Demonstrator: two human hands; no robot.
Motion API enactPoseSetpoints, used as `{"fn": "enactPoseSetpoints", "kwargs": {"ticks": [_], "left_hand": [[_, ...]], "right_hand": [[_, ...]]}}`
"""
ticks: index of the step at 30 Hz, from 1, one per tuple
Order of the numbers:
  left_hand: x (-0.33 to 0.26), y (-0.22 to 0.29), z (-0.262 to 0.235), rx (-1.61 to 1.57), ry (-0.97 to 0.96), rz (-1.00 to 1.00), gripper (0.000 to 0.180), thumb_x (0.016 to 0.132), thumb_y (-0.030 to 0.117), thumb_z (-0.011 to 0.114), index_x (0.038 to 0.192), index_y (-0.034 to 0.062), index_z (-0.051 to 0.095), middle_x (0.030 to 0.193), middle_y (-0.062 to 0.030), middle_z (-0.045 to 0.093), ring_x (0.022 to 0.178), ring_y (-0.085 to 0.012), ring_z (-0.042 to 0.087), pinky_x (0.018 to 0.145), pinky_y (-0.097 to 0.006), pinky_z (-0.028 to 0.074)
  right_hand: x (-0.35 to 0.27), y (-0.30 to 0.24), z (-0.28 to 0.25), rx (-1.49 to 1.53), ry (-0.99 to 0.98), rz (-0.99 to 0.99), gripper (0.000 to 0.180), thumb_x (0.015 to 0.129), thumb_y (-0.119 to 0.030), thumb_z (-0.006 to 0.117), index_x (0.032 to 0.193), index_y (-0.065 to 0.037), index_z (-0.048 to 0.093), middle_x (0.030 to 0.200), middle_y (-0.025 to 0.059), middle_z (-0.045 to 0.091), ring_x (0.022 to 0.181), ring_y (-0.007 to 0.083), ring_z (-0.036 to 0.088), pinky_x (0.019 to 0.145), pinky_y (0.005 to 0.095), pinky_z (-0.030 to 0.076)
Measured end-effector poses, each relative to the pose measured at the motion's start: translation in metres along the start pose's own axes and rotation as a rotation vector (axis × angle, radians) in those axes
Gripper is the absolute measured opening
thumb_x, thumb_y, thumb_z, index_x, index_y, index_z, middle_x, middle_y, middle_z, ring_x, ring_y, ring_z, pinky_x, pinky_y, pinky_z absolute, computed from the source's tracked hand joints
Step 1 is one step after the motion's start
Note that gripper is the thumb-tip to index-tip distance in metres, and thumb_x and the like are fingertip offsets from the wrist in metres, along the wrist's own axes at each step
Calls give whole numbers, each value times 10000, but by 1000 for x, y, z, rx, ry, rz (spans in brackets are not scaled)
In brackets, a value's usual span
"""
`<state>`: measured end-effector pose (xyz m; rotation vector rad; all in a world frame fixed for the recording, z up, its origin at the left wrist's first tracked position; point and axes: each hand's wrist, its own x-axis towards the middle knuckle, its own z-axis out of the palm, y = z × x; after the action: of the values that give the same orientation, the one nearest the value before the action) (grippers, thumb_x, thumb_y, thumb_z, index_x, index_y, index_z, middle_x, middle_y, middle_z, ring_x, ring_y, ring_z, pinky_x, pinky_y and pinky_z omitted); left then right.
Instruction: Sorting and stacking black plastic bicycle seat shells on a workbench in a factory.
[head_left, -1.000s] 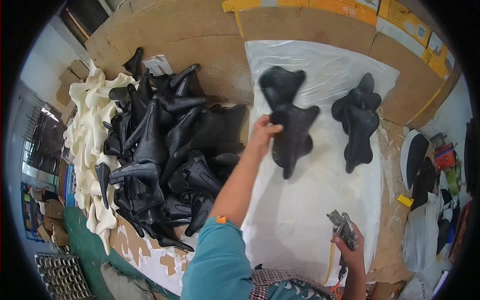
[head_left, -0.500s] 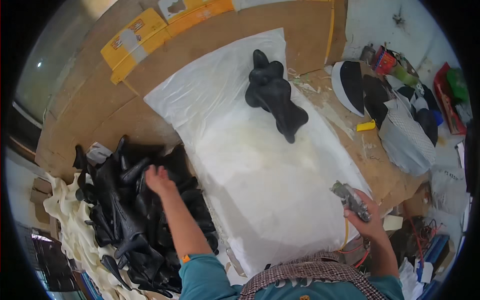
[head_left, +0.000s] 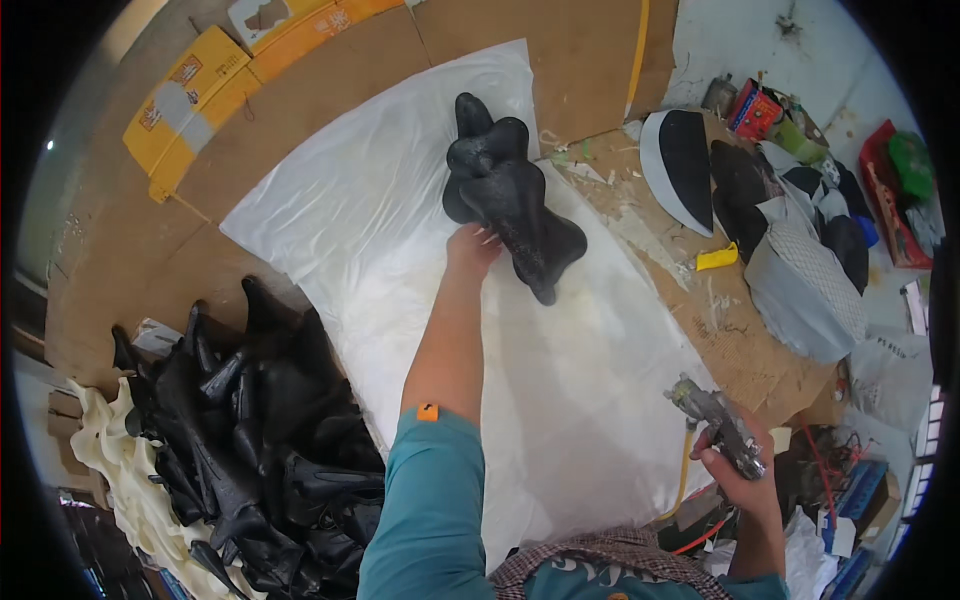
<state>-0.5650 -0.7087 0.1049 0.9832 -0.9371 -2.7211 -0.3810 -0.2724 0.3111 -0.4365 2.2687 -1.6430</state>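
Note:
A black, lumpy moulded piece (head_left: 515, 190) with a smooth sheen lies on the far part of a white plastic-covered pad (head_left: 590, 400). My left hand (head_left: 472, 250) reaches across the pad to the near left edge of that piece. Its fingers are partly apart at the edge, and they look to be touching it rather than wrapped round it. Off to the right, my right hand (head_left: 742, 462) is closed round a grey, crusted metal spray gun (head_left: 715, 420), its front end pointing up and left over the pad's right edge.
A heap of similar black moulded pieces (head_left: 250, 440) lies to the left, beside cream-coloured ones (head_left: 110, 440). Brown cardboard (head_left: 330, 120) surrounds the pad. At the right are a yellow-handled tool (head_left: 717, 257), a black-and-white curved pad (head_left: 680, 170) and a grey fabric cover (head_left: 805, 290).
My left hand has moved from above the black heap, right and away from me, to the black piece on the pad. My right hand still holds the spray gun; the view has shifted slightly.

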Motion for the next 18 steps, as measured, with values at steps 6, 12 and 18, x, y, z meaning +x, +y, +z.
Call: {"fn": "enactPoseSetpoints", "kwargs": {"ticks": [6,12,18], "left_hand": [[-2,-12,38,-342,-93,51,172,827,86,437,934,-15,527,1037,-164,530,977,-321,509,943,-461,378],[-60,3,-25,-481,-311,246,403,737,40,451,1128,-48,493,1149,-188,541,1088,-322,491,996,-462,348],[-81,10,-99,-588,-48,292,449,616,81,454,1035,-34,571,1137,-195,563,1108,-319,511,998,-442,377]], "right_hand": [[12,22,-16,9,24,130,511,735,-80,672,1196,16,476,808,38,598,756,112,565,695,265,461],[38,-14,-14,2,79,78,530,730,-131,689,1194,20,482,790,43,591,731,118,559,667,260,457],[39,-31,-11,200,144,-171,554,701,-115,675,1188,49,472,808,93,590,684,159,575,638,286,481]]}}
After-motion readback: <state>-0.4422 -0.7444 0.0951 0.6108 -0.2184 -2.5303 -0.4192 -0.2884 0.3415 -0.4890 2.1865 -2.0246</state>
